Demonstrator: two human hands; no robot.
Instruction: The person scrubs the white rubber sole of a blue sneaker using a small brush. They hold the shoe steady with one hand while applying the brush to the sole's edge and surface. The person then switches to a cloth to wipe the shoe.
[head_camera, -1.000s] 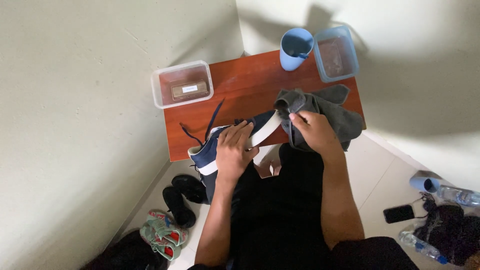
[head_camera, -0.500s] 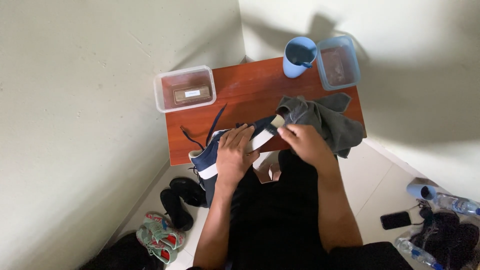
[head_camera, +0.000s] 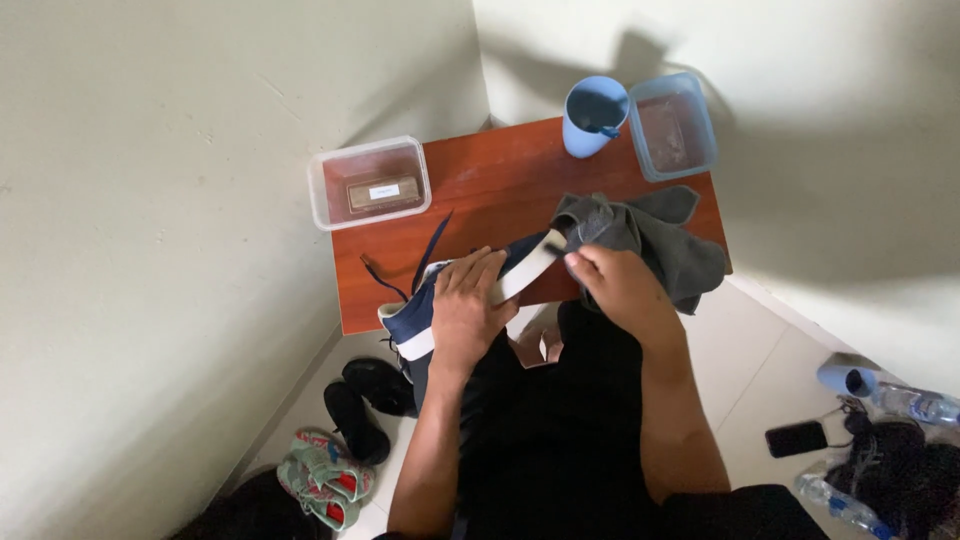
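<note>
A navy shoe (head_camera: 410, 325) with a white sole and loose dark laces lies on its side at the front edge of a small reddish wooden table (head_camera: 490, 185). My left hand (head_camera: 468, 305) presses down on the shoe and holds it. My right hand (head_camera: 620, 285) grips a grey cloth (head_camera: 650, 235) against the shoe's toe end. The cloth spreads out over the table's right front corner.
A clear plastic box (head_camera: 368, 182) with a brown block stands at the table's left. A blue mug (head_camera: 590, 115) and a second clear box (head_camera: 672, 125) stand at the back right. Black shoes (head_camera: 360, 400) and green sandals (head_camera: 320, 485) lie on the floor left; a phone (head_camera: 796, 438) and bottles lie right.
My right hand with the cloth has slid left along the shoe's white sole toward the toe. My left hand stays on the shoe.
</note>
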